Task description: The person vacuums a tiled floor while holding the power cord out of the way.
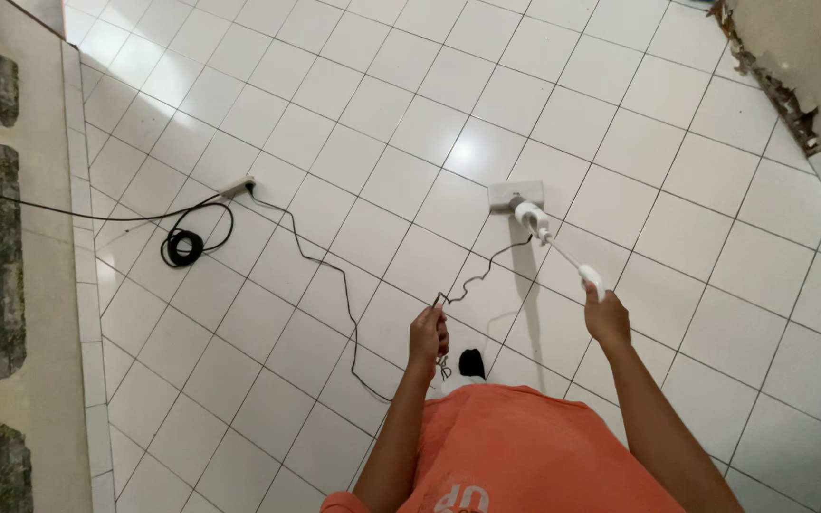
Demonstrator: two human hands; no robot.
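You stand on a glossy floor of white square tiles, with a mottled grey-and-beige wall strip along the left and a chipped wall edge at top right. One slim white stick floor cleaner with a flat rectangular head rests on the tiles ahead of you. Your right hand has its fingers closed around the cleaner's white handle. Your left hand pinches the one thin black power cord, which trails left across the floor to one white extension socket. Beside it lies one coil of black cable.
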